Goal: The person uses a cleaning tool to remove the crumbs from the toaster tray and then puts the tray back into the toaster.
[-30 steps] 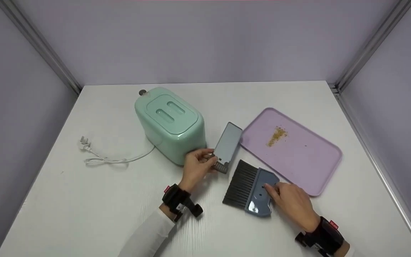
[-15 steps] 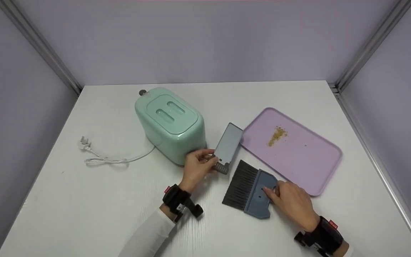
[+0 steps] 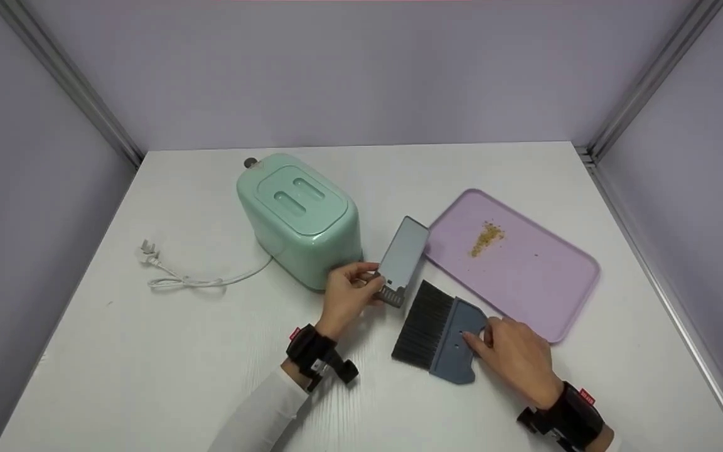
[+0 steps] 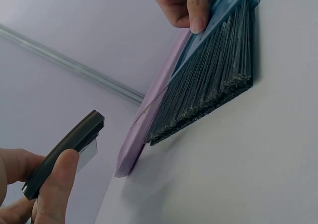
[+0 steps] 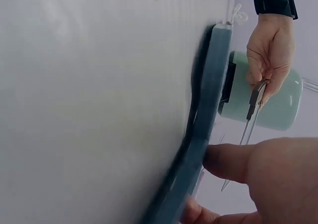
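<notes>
My left hand (image 3: pixel 344 298) pinches the dark handle end of a flat grey crumb tray (image 3: pixel 403 251), just right of the mint-green toaster (image 3: pixel 302 220). In the right wrist view this crumb tray (image 5: pixel 251 122) is held off the table, seen nearly edge-on. My right hand (image 3: pixel 517 355) grips the blue handle of a wide brush (image 3: pixel 452 361), thumb on its upper face. The brush's black bristles (image 4: pixel 208 80) point left, below the crumb tray and close to the table. Yellowish crumbs (image 3: pixel 487 238) lie in a small heap on the lilac tray (image 3: pixel 543 295).
The toaster's white cord (image 3: pixel 198 284) lies bundled to the left, ending in a plug (image 3: pixel 148 249). The lilac tray occupies the right side, close behind the brush and right hand. Panels enclose the white table (image 3: pixel 148 364) at the back and sides.
The brush handle has tilted slightly, losing its bright reflection. The crumb tray has shifted a little to the right with my left hand. The crumbs look the same.
</notes>
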`<state>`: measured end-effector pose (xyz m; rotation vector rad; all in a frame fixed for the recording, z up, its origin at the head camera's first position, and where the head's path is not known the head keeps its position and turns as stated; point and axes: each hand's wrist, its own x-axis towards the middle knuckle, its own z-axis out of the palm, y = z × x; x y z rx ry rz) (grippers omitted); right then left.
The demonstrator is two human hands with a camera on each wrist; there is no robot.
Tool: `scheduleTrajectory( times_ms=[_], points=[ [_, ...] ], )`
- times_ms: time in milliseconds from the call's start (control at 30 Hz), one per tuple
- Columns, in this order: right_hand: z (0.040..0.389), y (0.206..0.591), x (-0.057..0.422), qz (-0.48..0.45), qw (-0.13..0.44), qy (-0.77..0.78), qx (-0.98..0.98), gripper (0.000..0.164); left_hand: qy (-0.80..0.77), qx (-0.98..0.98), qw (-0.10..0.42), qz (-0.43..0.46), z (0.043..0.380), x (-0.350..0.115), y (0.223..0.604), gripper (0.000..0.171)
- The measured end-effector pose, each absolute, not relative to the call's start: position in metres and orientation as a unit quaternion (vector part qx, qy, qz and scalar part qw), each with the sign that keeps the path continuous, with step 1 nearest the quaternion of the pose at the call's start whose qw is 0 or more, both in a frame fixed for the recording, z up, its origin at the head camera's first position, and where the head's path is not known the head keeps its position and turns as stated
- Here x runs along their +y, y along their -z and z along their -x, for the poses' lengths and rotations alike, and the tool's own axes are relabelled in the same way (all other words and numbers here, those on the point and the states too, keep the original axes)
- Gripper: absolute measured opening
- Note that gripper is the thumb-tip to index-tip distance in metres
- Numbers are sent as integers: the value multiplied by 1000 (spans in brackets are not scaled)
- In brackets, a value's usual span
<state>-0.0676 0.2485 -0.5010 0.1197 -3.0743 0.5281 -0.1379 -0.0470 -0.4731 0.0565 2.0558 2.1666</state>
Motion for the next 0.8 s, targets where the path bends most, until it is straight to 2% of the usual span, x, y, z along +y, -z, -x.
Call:
scheduleTrajectory(
  times_ms=[133, 300, 467, 633, 800],
  points=[
    [72, 490, 250, -39, 19, -203, -978, 34, -722, 688, 76, -17, 137, -45, 471, 34],
    [89, 474, 246, -61, 23, -337, -939, 32, -725, 685, 72, -19, 135, -43, 468, 34],
    [113, 478, 231, -50, -37, -531, -845, 45, -731, 678, 71, -21, 133, -40, 469, 34],
    [125, 484, 207, 6, -107, -680, -725, 62, -740, 668, 80, -18, 129, -36, 469, 35],
    [125, 489, 183, 54, -142, -738, -658, 62, -747, 659, 81, -12, 127, -33, 468, 36]
  ],
)
